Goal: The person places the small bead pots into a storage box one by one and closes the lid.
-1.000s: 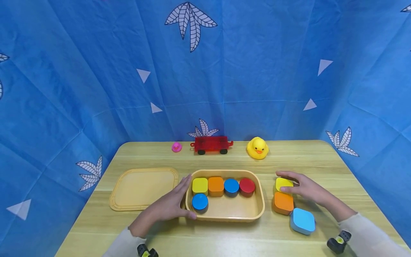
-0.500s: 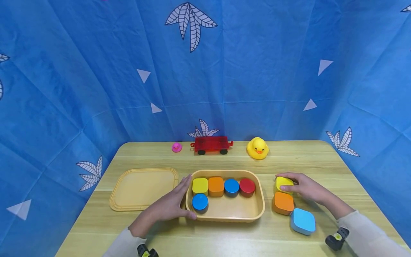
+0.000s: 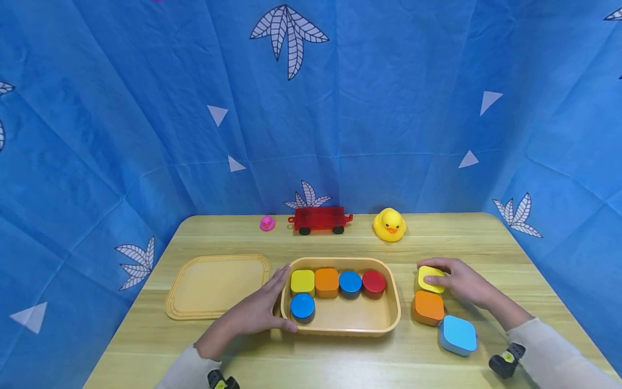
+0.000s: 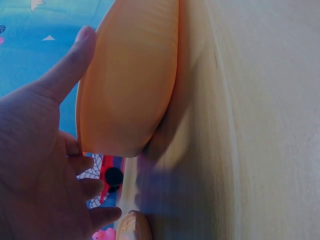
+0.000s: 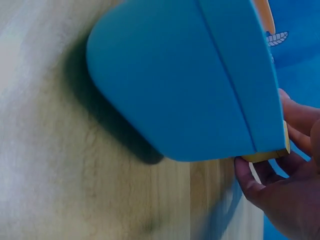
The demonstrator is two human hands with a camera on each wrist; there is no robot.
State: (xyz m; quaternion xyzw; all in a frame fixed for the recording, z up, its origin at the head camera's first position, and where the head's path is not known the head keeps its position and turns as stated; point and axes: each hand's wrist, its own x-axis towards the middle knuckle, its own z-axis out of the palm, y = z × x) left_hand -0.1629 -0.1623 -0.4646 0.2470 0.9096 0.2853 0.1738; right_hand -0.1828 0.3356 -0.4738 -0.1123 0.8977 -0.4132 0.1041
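In the head view my left hand [image 3: 255, 310] touches the left end of a tan oval tray [image 3: 357, 330], thumb and fingers spread along its wall. My right hand [image 3: 461, 283] pinches a yellow rounded-square block [image 3: 426, 273], thumb on top and fingers at its far side. Nearer stand an orange block [image 3: 427, 308] and a light-blue block [image 3: 458, 335]. In the right wrist view the light-blue block [image 5: 185, 85] hides most of the yellow block [image 5: 267, 154]. Inside the tray sit another yellow block [image 3: 303, 280], another orange block [image 3: 327, 278], and round blue [image 3: 350, 281] and red [image 3: 374, 281] pieces.
A flat tan lid-like plate [image 3: 218, 286] lies left of the tray. Along the table's back edge stand a small pink duck [image 3: 267, 222], a red toy wagon [image 3: 319, 218] and a yellow duck [image 3: 390, 225]. A blue patterned cloth [image 3: 311, 108] hangs behind.
My right hand has closed around the yellow block, which now looks slightly tilted or raised beside the orange one. The left hand and tray have stayed put.
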